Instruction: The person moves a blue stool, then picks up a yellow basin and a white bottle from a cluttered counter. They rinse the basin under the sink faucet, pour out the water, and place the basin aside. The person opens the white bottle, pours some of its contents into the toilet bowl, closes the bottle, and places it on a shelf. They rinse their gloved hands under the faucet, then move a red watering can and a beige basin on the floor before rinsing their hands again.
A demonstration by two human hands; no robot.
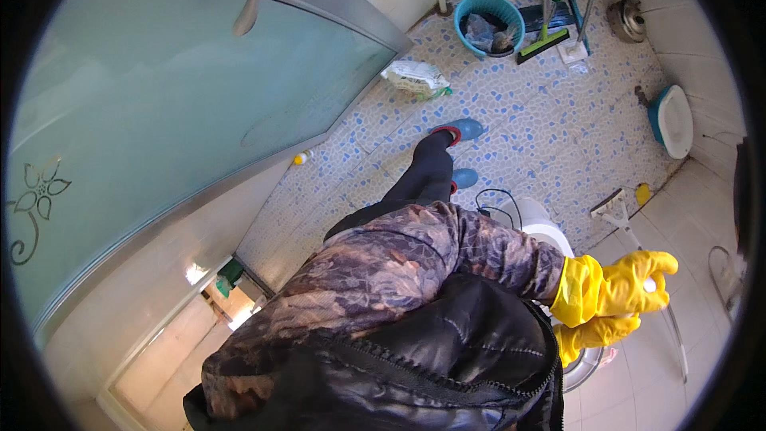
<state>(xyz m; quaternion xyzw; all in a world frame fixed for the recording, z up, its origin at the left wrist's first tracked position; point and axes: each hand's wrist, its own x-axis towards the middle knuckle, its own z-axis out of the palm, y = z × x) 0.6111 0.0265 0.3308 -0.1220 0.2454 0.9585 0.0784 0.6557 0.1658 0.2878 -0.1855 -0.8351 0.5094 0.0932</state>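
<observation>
Both my hands wear yellow rubber gloves, at the right of the head view. My left hand (634, 283), at the end of a brown patterned sleeve, is closed around a small white object (650, 284); only its rounded end shows between the fingers. Just below it, my right hand (594, 334) is partly covered by the left glove and my black jacket. Its fingers look curled, and whatever they hold is hidden. Under the gloves the rim of a round, pale container (589, 369) shows. A white appliance-like vessel (544, 227) with a black cord stands beside my left forearm.
A frosted glass door (183, 104) fills the left. On the pebble-patterned floor are a turquoise basket (489, 24) with bags, a green squeegee (543, 45), a white plastic bag (416, 78) and a metal kettle (626, 20). A basin (674, 122) leans at the wall; a white squeegee (613, 206) stands nearby.
</observation>
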